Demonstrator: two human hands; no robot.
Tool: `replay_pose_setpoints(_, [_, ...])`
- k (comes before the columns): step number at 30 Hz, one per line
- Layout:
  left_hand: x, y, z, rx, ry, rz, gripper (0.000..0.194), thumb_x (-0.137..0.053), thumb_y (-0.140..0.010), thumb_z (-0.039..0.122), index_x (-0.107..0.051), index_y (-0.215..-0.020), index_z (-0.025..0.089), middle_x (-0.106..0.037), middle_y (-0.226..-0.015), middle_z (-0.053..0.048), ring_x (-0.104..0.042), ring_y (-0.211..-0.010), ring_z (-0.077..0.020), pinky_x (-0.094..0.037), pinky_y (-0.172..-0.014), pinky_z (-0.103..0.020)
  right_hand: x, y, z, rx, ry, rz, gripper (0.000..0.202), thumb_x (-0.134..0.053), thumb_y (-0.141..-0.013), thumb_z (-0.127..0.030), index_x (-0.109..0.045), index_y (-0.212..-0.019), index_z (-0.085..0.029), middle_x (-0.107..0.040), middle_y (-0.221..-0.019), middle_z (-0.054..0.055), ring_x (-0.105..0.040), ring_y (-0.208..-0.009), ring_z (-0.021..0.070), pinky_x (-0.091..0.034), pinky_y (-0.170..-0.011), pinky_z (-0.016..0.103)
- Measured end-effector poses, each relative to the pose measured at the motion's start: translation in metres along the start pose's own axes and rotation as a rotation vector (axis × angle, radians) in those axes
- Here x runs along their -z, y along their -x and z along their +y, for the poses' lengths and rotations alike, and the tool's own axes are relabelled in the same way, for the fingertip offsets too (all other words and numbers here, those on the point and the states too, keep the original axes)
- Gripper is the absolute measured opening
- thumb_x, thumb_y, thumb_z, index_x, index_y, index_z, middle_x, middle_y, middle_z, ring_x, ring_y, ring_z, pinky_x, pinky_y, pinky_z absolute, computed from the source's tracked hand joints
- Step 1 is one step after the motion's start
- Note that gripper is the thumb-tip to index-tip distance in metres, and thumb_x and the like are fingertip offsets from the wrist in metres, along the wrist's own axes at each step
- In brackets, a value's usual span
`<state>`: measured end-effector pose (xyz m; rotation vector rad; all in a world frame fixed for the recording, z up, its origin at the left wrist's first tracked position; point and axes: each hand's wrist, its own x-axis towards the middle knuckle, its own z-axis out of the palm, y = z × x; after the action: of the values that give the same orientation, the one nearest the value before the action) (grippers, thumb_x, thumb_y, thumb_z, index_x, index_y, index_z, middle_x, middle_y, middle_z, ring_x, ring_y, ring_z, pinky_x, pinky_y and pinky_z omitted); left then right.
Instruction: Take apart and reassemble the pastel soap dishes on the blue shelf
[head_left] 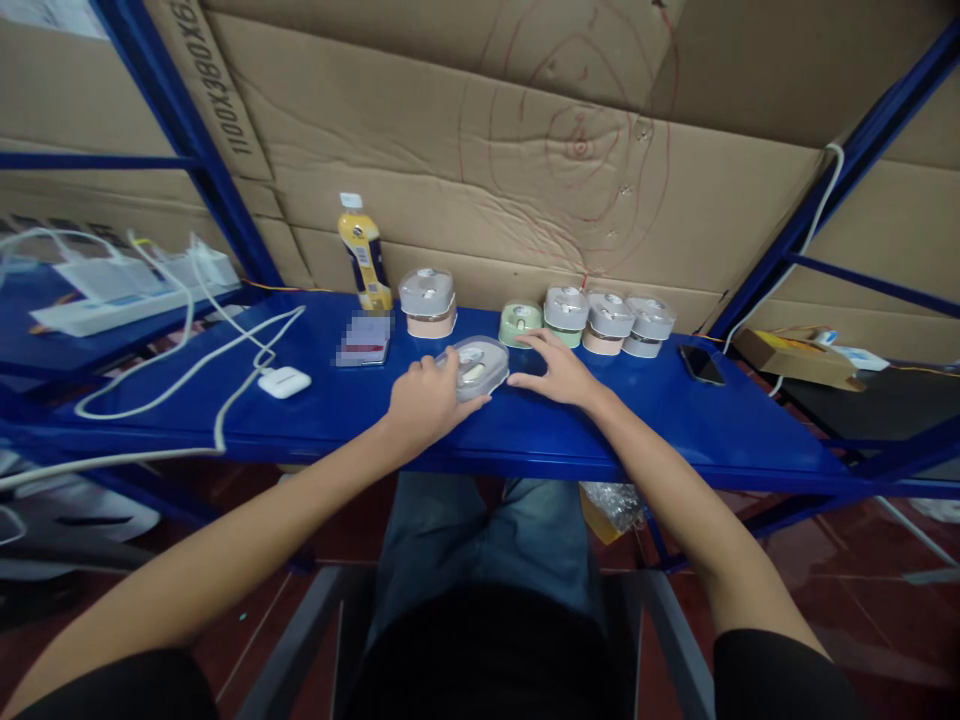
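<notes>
My left hand (427, 400) is closed around the left side of a grey plastic case with a clear lid (484, 368), held low over the front middle of the blue shelf. To the right of that case, my right hand (556, 368) has its thumb and fingers apart and holds nothing. Its fingertips come close to a single green case (519, 322); whether they touch it I cannot tell. Behind it stand stacked pairs of similar cases, a grey-over-green stack (565, 310) among them. Another stack, grey over pink (427, 300), stands behind my left hand.
A yellow drink bottle (363, 255) and a blurred pack (364, 340) stand at the left. Nearer lie a white earbud case (284, 382) and white cables (217, 430). A phone (702, 364) lies at the right. Cardboard (375, 130) walls the back; blue posts (202, 150) frame the sides.
</notes>
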<state>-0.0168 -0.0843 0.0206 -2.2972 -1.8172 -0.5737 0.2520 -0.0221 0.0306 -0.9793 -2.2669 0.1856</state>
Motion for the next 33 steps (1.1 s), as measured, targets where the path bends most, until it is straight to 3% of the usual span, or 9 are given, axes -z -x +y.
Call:
replay_pose_setpoints(3, [0.000,-0.014,0.001,0.100,-0.041,0.002,0.100,-0.070,-0.094,0.077,-0.051,-0.159,0.004,-0.071,-0.126,-0.038,-0.073,-0.115,-0.0571,-0.058,-0.090,-0.056,0.002,0.001,0.002,-0.014,-0.042,0.046,0.067,-0.060,-0.102,-0.078,-0.071,-0.145,-0.028,-0.068,-0.141,0.015,-0.065,-0.136,0.0368,-0.052,-0.119,0.060])
replay_pose_setpoints(9, [-0.021,-0.088,0.013,0.101,-0.012,-0.050,0.092,-0.071,-0.098,0.056,-0.046,-0.157,-0.010,-0.068,-0.133,-0.044,-0.070,-0.126,-0.0569,-0.055,-0.100,-0.055,0.005,0.003,0.014,-0.062,-0.051,0.046,0.070,-0.046,-0.107,-0.079,-0.076,-0.134,-0.021,-0.071,-0.127,0.015,-0.071,-0.113,0.0300,-0.060,-0.102,0.048])
replay_pose_setpoints(13, [-0.031,-0.121,0.016,0.085,0.072,-0.052,0.081,-0.073,-0.096,0.046,-0.050,-0.154,-0.005,-0.064,-0.142,-0.044,-0.062,-0.138,-0.0596,-0.053,-0.106,-0.061,0.005,0.004,0.017,-0.077,-0.043,0.020,0.068,-0.045,-0.109,-0.077,-0.077,-0.133,-0.022,-0.072,-0.122,0.013,-0.071,-0.104,0.0270,-0.060,-0.096,0.045])
replay_pose_setpoints(17, [-0.025,-0.132,0.004,0.053,0.141,-0.087,0.064,-0.070,-0.098,0.041,-0.056,-0.149,0.005,-0.064,-0.142,-0.037,-0.065,-0.134,-0.0548,-0.054,-0.108,-0.061,0.006,0.004,0.016,-0.074,-0.032,0.001,0.067,-0.044,-0.109,-0.076,-0.078,-0.129,-0.022,-0.072,-0.118,0.013,-0.071,-0.102,0.0267,-0.059,-0.096,0.045])
replay_pose_setpoints(20, [-0.011,-0.135,-0.011,0.050,0.153,0.037,0.051,-0.061,-0.103,0.042,-0.060,-0.141,0.007,-0.064,-0.141,-0.033,-0.064,-0.133,-0.0516,-0.051,-0.111,-0.062,0.007,0.004,0.013,-0.077,-0.032,-0.008,0.068,-0.043,-0.110,-0.076,-0.078,-0.128,-0.021,-0.072,-0.118,0.013,-0.070,-0.104,0.0278,-0.058,-0.097,0.045])
replay_pose_setpoints(22, [-0.003,-0.139,-0.022,0.090,0.131,0.201,0.056,-0.060,-0.102,0.047,-0.059,-0.142,0.008,-0.059,-0.147,-0.033,-0.057,-0.140,-0.0535,-0.047,-0.115,-0.066,0.007,0.003,0.011,-0.078,-0.022,-0.013,0.066,-0.043,-0.110,-0.075,-0.078,-0.127,-0.021,-0.072,-0.117,0.014,-0.069,-0.107,0.0291,-0.058,-0.100,0.046])
replay_pose_setpoints(25, [0.001,-0.149,-0.037,0.261,0.121,0.345,0.084,-0.071,-0.089,0.063,-0.052,-0.151,0.009,-0.051,-0.155,-0.036,-0.046,-0.146,-0.0587,-0.042,-0.116,-0.074,0.007,0.003,0.010,-0.085,-0.008,-0.017,0.065,-0.043,-0.111,-0.074,-0.078,-0.125,-0.021,-0.073,-0.116,0.013,-0.069,-0.108,0.0295,-0.057,-0.102,0.047])
replay_pose_setpoints(28, [-0.004,-0.160,-0.048,0.411,0.211,0.274,0.102,-0.079,-0.079,0.069,-0.046,-0.155,0.008,-0.053,-0.153,-0.038,-0.051,-0.141,-0.0610,-0.046,-0.109,-0.078,0.008,0.004,0.011,-0.086,-0.010,-0.022,0.066,-0.042,-0.111,-0.074,-0.078,-0.124,-0.020,-0.073,-0.114,0.013,-0.070,-0.104,0.0281,-0.057,-0.100,0.047])
replay_pose_setpoints(33, [-0.003,-0.158,-0.056,0.422,0.303,0.234,0.092,-0.079,-0.084,0.066,-0.048,-0.150,0.010,-0.054,-0.153,-0.032,-0.060,-0.138,-0.0552,-0.050,-0.111,-0.069,0.009,0.004,0.012,-0.097,-0.018,0.005,0.064,-0.044,-0.110,-0.075,-0.078,-0.122,-0.022,-0.073,-0.113,0.012,-0.070,-0.098,0.0266,-0.059,-0.098,0.047])
